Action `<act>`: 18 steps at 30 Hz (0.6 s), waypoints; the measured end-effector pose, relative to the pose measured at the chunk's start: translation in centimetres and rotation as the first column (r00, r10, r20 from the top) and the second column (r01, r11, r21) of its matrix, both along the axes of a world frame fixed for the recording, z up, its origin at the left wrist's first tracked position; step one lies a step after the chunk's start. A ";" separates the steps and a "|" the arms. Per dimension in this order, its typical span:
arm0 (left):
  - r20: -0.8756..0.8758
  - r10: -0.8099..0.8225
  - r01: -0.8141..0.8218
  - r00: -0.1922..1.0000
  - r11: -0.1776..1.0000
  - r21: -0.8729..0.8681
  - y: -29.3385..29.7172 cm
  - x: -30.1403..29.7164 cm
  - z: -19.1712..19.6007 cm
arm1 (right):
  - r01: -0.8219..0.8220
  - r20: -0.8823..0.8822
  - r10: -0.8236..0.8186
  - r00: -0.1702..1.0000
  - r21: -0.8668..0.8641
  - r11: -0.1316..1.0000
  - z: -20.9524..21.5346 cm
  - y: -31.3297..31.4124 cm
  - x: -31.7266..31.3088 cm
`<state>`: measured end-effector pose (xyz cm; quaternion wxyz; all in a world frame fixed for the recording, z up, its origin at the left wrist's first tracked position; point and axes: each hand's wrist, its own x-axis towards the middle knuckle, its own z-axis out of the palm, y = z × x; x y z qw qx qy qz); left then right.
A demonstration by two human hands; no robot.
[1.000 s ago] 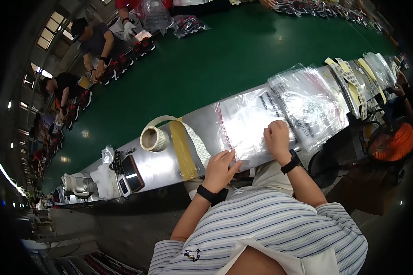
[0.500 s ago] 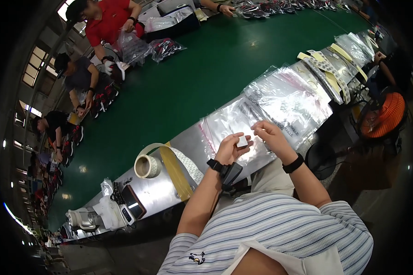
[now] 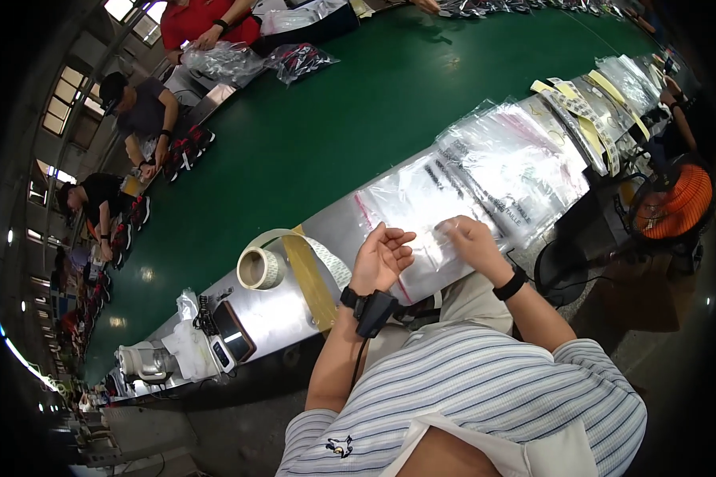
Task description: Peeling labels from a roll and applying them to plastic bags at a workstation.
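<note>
Palm up, my left hand (image 3: 382, 256) has its fingers loosely curled and apart, with nothing visible in it. It is over the near left part of a clear plastic bag (image 3: 402, 195). My right hand (image 3: 471, 242) bends down over the same bag, fingers drawn together and slightly blurred. Glare at its fingertips hides what they hold, if anything. More clear printed bags (image 3: 525, 175) lie spread in a stack to the right. A roll of white labels (image 3: 260, 269) stands on the metal ledge to the left, its loose strip curling toward my left hand.
Brown tape (image 3: 309, 278) crosses the metal ledge. A phone (image 3: 233, 330) and a clear jug (image 3: 145, 362) are farther left. Beyond the ledge runs a green conveyor belt (image 3: 294, 151), with co-workers and shoes along its far side. An orange fan (image 3: 675, 203) stands at right.
The small white square no longer shows in my left hand, which has turned palm up and moved slightly left. My right hand has lowered over the bag. The view has shifted a little.
</note>
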<state>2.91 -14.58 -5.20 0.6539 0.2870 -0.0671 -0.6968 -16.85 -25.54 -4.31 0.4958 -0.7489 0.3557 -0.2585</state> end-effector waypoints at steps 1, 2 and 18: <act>0.032 0.031 -0.031 0.999 0.999 -0.012 -0.4 0.3 -1.0 | 0.007 0.203 -0.026 0.979 0.093 0.996 -0.8 -1.3 0.3; 0.040 0.106 -0.108 0.994 0.994 0.034 -0.6 0.3 -2.0 | 0.008 0.300 -0.090 0.950 0.263 0.965 -1.0 -2.9 -0.5; 0.935 0.010 -0.636 -0.353 0.731 -0.248 10.5 0.2 -0.5 | 0.718 0.147 -0.704 0.695 -0.198 0.667 -1.0 -3.7 -13.8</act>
